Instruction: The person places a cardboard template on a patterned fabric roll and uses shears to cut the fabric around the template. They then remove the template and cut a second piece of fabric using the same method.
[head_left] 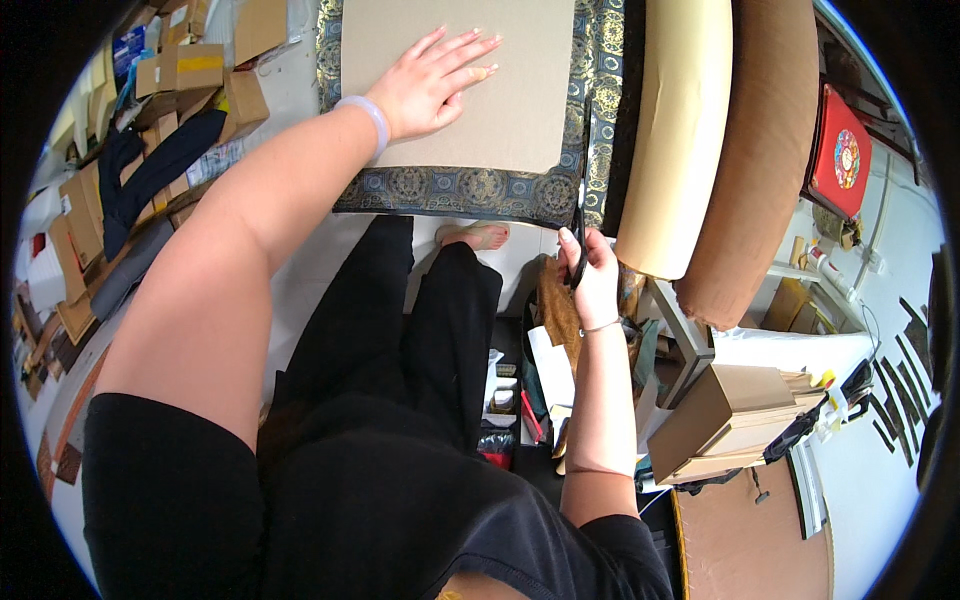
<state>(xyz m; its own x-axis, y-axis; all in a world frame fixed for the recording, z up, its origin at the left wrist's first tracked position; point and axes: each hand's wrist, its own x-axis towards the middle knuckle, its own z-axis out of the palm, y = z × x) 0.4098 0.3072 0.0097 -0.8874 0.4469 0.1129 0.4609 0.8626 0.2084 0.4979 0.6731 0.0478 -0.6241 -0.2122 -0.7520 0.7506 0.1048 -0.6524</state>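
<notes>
A beige rectangular board (455, 120) lies on dark patterned fabric with gold and blue motifs (450, 190) at the top middle of the head view. My left hand (430, 88) lies on the board with its fingers spread, a pale bracelet round the wrist. My right hand (590, 265) grips black-handled scissors (576, 255) at the near right corner of the fabric, with the blades pointing away from me along the fabric's right margin. How far the blades are parted is too small to tell.
A cream roll (680, 120) and a brown roll (752, 150) lie right of the fabric, with a red case (835, 150) beyond. Cardboard boxes (185, 75) pile up on the left floor. Below right stand a shelf frame (680, 350) and stacked cardboard (720, 420).
</notes>
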